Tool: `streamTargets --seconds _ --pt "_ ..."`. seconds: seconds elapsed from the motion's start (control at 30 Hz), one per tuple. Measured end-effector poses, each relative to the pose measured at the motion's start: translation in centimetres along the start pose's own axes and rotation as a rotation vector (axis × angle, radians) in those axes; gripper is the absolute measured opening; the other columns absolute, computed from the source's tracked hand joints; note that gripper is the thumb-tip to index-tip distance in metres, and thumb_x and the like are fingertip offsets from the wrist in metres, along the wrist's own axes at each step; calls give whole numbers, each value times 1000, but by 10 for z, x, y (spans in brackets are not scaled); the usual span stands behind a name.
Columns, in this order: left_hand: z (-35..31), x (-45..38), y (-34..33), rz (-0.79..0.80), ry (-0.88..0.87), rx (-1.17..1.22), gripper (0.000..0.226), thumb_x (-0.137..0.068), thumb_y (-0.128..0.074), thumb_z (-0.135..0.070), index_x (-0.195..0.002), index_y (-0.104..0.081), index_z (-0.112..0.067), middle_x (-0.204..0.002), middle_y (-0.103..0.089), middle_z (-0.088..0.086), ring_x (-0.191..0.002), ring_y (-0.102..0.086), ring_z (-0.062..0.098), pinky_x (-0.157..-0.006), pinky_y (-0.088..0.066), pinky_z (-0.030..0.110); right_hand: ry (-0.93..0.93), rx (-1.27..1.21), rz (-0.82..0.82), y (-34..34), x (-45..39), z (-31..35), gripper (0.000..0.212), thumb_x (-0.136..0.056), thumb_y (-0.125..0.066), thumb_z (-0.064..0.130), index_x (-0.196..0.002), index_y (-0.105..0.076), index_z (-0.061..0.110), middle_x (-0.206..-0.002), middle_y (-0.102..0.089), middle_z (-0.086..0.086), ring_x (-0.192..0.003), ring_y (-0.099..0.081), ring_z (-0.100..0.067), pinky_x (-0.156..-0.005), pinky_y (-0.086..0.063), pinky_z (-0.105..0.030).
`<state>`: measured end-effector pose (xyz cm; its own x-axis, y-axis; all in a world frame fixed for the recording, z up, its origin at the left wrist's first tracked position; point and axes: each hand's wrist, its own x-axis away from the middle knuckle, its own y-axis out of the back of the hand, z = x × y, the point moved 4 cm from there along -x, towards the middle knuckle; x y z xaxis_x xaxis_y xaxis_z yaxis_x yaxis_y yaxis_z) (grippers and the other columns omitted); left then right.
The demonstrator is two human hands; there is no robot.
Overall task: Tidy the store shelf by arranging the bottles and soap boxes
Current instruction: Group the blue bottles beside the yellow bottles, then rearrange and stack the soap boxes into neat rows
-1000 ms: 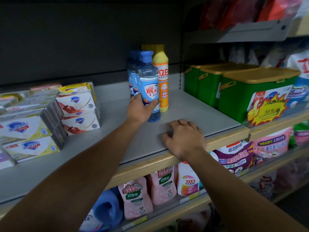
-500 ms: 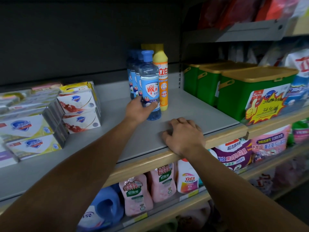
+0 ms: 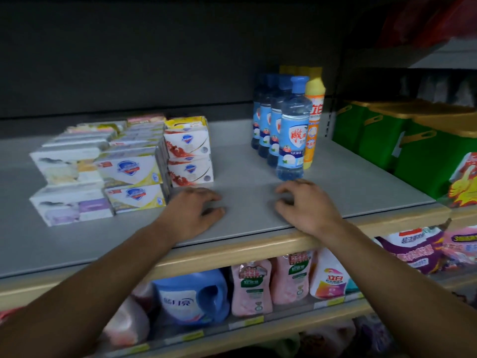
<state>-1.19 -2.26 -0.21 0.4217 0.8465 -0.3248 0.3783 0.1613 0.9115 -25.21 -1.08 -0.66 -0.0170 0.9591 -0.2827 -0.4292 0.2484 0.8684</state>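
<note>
My left hand point(image 3: 192, 214) and right hand point(image 3: 308, 206) rest loose and empty on the shelf point(image 3: 245, 228), blue bottles point(image 3: 281, 125) lined up behind, so soap boxes point(image 3: 134, 171) probably need squaring next.

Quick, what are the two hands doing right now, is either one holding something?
Left hand: open, holding nothing, fingers loosely curled on the grey shelf.
Right hand: open, holding nothing, fingers resting on the shelf just in front of the blue bottle.
</note>
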Motion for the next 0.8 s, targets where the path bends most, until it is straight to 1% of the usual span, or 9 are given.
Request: streamTargets --seconds 0.13,0.23,0.27,0.33,0.43,0.5,0.57,0.7,0.8 --pt "11 17 3 20 -20 28 45 -90 -66 -36 -124 -64 -8 -129 -64 8 -123 -56 20 -107 -34 20 126 -150 38 -23 -35 42 33 -85 -66 31 -118 -65 25 -120 -63 2 -109 -60 -16 -91 -44 -24" --pt "23 28 5 35 -20 57 47 -91 -63 -39 -130 -61 -12 -137 -57 3 -130 -49 15 -105 -20 6 212 -168 -1 -36 -65 71 39 -87 -66 31 -125 -61 24 -124 -62 -2 -108 -61 -20 -93 -47 -32" --pt "27 31 6 31 -21 65 47 -91 -63 -39 -130 -61 -13 -138 -57 3 -130 -48 15 -105 -18 5 240 -157 -16 -39 -75 80 43 -87 -65 31 -129 -58 24 -128 -60 -3 -110 -60 -21 -92 -47 -33" --pt "32 35 8 22 -23 77 46 -90 -64 -38 -129 -63 -13 -138 -56 5 -130 -49 16 -108 -23 10 293 -104 -13 -49 -92 96 54 -89 -64 33 -141 -49 28 -137 -52 -3 -118 -55 -23 -93 -45 -32" --pt "35 37 9 -11 -22 97 43 -89 -66 -37 -124 -66 -13 -135 -59 6 -127 -52 16 -109 -29 16 333 -14 42 -67 -107 106 64 -91 -64 34 -149 -37 28 -142 -43 -3 -130 -44 -24 -105 -41 -37" --pt "36 37 8 -40 -8 114 41 -88 -67 -38 -122 -68 -15 -132 -62 3 -125 -53 13 -106 -28 14 356 -36 10 -75 -107 107 59 -90 -65 29 -144 -43 21 -140 -43 -5 -127 -46 -25 -102 -41 -35" --pt "38 37 8 -62 1 134 40 -87 -67 -40 -120 -69 -17 -130 -63 1 -123 -53 12 -105 -30 15 367 -110 -47 -79 -105 110 52 -88 -67 23 -136 -47 16 -136 -48 -6 -121 -51 -24 -94 -44 -34" --pt "39 37 7 -78 8 141 41 -87 -66 -42 -120 -68 -19 -129 -63 0 -124 -53 14 -108 -36 24 293 -238 -142 -72 -104 119 31 -86 -69 16 -111 -50 15 -126 -57 -3 -111 -58 -23 -87 -51 -38" --pt "38 36 9 -85 17 153 40 -87 -67 -42 -118 -69 -17 -122 -67 1 -116 -58 16 -102 -42 28 229 -304 -146 -65 -96 114 28 -87 -68 13 -112 -56 18 -124 -58 -5 -107 -59 -20 -87 -50 -32"
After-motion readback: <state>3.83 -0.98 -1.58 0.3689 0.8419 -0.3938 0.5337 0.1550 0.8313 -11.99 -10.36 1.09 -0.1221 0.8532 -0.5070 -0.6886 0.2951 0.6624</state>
